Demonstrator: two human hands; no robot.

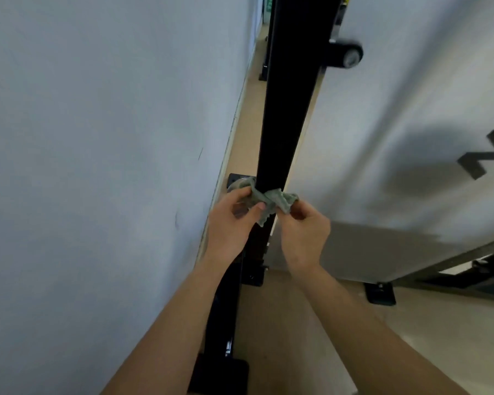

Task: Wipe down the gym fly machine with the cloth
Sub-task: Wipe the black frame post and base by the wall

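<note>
1. Cloth [271,199], grey-green and crumpled, is pulled across the front of a black upright post [285,109] of the gym machine, low on the post. Its left end bends round the post's left edge.
2. The left hand [231,223] grasps the cloth's left end between thumb and curled fingers.
3. The right hand [305,232] pinches the bunched right end, with its fingers curled in.
4. A white panel [397,109] to the right of the post bears black lettering [485,158]. Only angular strokes show before the picture's edge cuts them off, so it cannot be read.
5. A pale wall [97,138] stands to the left, above a beige floor [297,323].
6. A black knob [345,54] sticks out near the top of the post.
</note>
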